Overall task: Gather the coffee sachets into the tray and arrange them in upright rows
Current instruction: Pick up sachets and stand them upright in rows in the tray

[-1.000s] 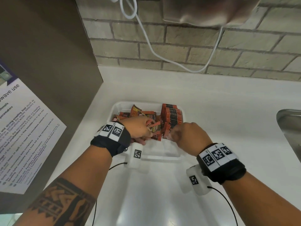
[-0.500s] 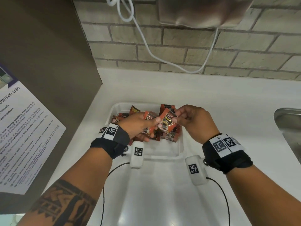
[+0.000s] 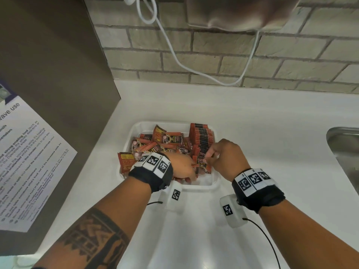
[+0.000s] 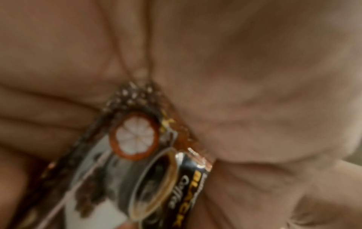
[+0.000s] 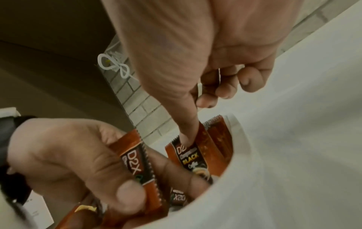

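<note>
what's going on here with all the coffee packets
A person is sorting coffee sachets in a white tray on the counter. The left hand grips a small bunch of sachets low at the tray's near side. The right hand has a fingertip tucked behind the front sachet of the upright row along the tray's right side. A loose pile lies jumbled on the left, with one sachet across the rim.

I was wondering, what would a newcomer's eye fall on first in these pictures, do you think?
Most striking is the white tray on the counter, with an upright row of orange-red coffee sachets along its right side and a loose heap on its left. Both hands work at its near end: the left hand grips one sachet, while the right hand touches the front sachet of that row.
</note>
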The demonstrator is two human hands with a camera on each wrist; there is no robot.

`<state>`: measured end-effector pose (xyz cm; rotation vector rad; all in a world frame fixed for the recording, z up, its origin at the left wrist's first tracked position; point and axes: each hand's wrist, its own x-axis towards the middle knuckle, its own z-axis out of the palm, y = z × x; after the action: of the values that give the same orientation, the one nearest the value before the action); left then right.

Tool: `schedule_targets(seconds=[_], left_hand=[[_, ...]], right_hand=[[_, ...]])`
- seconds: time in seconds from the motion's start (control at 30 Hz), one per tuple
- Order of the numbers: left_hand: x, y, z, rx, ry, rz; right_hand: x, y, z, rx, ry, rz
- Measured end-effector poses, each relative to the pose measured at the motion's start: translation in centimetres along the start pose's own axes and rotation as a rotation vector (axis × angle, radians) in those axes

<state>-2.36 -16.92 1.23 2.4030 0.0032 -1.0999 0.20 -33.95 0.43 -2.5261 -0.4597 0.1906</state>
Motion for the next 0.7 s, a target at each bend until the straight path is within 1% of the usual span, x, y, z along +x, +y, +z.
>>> schedule_targets(seconds=[0.2, 0.47, 0.63, 0.7], left_hand=[[1.0, 0.6, -0.1, 0.036, 0.041, -0.041], [0.8, 0.6, -0.1, 0.050, 0.036, -0.042], [0.3, 0.6, -0.1, -0.006, 0.019, -0.027], [0.1, 0.0, -0.3, -0.087, 0.001, -0.018]], right_hand=[[0.4, 0.9, 0.8, 0.021, 0.014, 0.010], [0.7, 1.5, 1.4, 0.021, 0.005, 0.010], [0.5, 1.2, 0.9, 0.040, 0.032, -0.017], [0.2, 0.9, 0.3, 0.085, 0.068, -0.031]])
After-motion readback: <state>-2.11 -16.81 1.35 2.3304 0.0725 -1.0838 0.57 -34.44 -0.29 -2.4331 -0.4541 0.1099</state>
